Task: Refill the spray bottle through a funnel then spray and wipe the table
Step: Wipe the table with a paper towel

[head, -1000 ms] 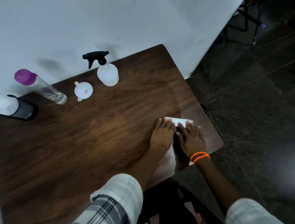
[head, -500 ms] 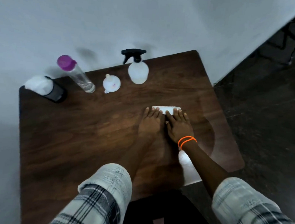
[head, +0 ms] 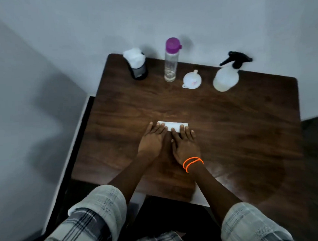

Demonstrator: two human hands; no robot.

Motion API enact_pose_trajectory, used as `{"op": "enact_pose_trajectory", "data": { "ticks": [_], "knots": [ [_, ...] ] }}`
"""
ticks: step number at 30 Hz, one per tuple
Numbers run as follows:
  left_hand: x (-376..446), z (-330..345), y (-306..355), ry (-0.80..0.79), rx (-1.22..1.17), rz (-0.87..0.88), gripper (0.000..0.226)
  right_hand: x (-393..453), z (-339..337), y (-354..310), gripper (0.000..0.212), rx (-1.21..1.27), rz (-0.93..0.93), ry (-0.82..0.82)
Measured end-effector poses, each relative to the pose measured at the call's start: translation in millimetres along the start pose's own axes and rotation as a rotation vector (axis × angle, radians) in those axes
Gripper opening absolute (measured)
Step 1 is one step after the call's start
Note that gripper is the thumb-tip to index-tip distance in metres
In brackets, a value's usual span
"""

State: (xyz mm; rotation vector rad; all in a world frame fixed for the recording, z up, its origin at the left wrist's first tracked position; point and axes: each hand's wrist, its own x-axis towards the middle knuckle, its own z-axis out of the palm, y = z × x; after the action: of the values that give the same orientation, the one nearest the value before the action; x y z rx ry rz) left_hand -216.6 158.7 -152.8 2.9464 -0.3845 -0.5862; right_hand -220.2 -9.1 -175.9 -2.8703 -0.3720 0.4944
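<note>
Wiping step, by the look of it. Both hands lie flat on a folded white cloth [head: 173, 125] at the middle of the table [head: 246, 134]. Left hand [head: 152, 140] presses the cloth's left end, fingers straight and close together. Right hand [head: 185, 146], orange bands at the wrist, presses the right end, fingers straight and slightly spread. Neither curls round the cloth; palms rest on the wood just nearer the person than the cloth.

Cloth: a narrow strip, neatly folded, lying flat, its far long edge clear of the fingertips. Thin; likely to bunch if pushed unevenly.

Bottle [head: 225, 77], white with black trigger head, stands beyond the cloth, to the right, well apart, nozzle pointing left. Funnel [head: 192, 80] sits upside down beyond the cloth, just left of the bottle, not in the neck. Whether the bottle is refilled I cannot tell.

Next move, as I judge: keep even downward pressure with both palms and slide the cloth across the wood in strokes, staying short of the things along the far edge.
</note>
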Motion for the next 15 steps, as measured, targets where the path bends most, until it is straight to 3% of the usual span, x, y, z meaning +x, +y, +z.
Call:
{"op": "enact_pose_trajectory", "data": {
  "ticks": [7, 15],
  "knots": [
    [-89, 33, -69, 0.106, -0.097, -0.121, 0.051, -13, 26, -83, 0.053, -0.046, -0.213, -0.046],
    [-166, 58, -68, 0.163, -0.204, -0.224, 0.054, -53, 51, -113, 0.052, -0.066, -0.328, -0.075]
  ]
}}
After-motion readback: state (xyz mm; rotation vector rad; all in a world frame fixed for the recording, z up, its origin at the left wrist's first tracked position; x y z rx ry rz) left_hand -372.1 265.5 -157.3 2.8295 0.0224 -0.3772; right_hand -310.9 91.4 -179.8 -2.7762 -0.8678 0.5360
